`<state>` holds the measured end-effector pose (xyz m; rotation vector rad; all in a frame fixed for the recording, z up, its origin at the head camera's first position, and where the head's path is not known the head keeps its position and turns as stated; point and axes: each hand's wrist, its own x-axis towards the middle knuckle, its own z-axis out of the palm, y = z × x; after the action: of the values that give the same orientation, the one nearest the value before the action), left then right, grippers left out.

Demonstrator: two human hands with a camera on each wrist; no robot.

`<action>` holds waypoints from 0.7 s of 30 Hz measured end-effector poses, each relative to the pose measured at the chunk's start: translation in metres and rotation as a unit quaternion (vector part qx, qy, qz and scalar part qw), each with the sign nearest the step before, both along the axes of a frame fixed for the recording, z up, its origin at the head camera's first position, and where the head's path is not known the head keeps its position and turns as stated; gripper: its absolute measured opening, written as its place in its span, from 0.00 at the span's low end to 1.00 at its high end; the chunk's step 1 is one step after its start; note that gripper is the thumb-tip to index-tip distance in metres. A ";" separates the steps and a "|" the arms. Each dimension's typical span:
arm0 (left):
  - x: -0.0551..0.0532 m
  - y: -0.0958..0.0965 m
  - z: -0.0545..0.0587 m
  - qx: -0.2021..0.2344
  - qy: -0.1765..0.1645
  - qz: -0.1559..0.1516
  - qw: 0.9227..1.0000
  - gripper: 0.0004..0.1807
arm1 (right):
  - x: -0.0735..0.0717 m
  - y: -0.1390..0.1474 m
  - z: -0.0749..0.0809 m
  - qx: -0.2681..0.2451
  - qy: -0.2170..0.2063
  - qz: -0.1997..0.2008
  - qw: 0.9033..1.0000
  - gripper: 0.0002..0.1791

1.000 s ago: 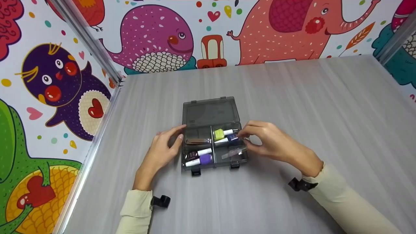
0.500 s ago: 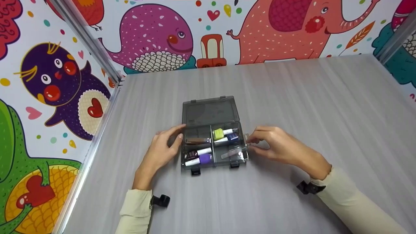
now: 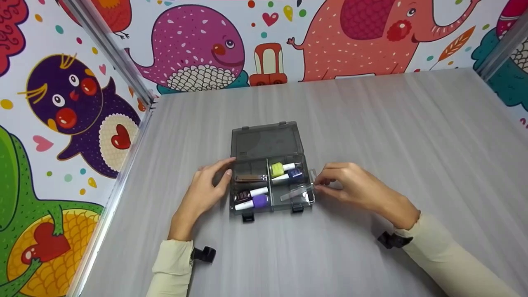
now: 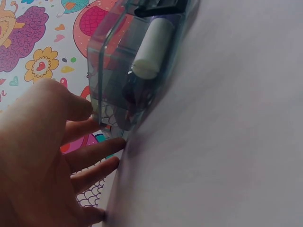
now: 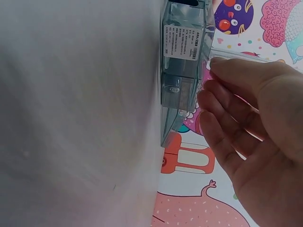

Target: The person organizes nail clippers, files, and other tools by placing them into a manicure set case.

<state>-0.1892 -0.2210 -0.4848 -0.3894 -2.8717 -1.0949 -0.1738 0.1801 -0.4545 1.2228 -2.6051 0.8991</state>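
A smoky see-through compartment box (image 3: 266, 140) lies with its lid back on the table. My left hand (image 3: 203, 187) rests against its left side, thumb and forefinger touching it, other fingers spread in the left wrist view. At the right wall, my right hand (image 3: 348, 181) pinches a thin clear plastic piece (image 5: 232, 53), mostly hidden by the fingers. Inside are yellow (image 3: 277, 169), navy (image 3: 295, 173), dark (image 3: 243, 196) and purple (image 3: 260, 201) nail polish bottles. Nail clippers (image 3: 249, 178) lie upper left. A clear narrow item (image 3: 297, 192) lies lower right; its kind is unclear.
The box stands on a grey wood-grain table (image 3: 392, 123). Two black latches hang from its front edge, one being the left latch (image 3: 248, 217). Printed cartoon walls (image 3: 198, 45) bound the table at the back and left. A white label (image 5: 182, 41) is on the box's side.
My right hand has moved right, from over the upper right compartment to just outside the box's right wall, with the clear piece showing at its fingertips. My left hand has stayed put.
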 end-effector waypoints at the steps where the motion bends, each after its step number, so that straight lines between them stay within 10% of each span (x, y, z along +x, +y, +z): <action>1: 0.000 0.000 0.000 0.002 0.001 -0.001 1.000 0.24 | 0.000 0.000 -0.001 -0.001 0.002 0.002 1.000 0.04; 21: -0.001 0.001 0.000 -0.001 0.004 0.004 1.000 0.23 | 0.001 -0.003 -0.003 -0.003 -0.015 0.015 1.000 0.06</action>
<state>-0.1897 -0.2202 -0.4852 -0.3801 -2.8646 -1.0871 -0.1728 0.1767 -0.4575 1.2594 -2.6123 0.9360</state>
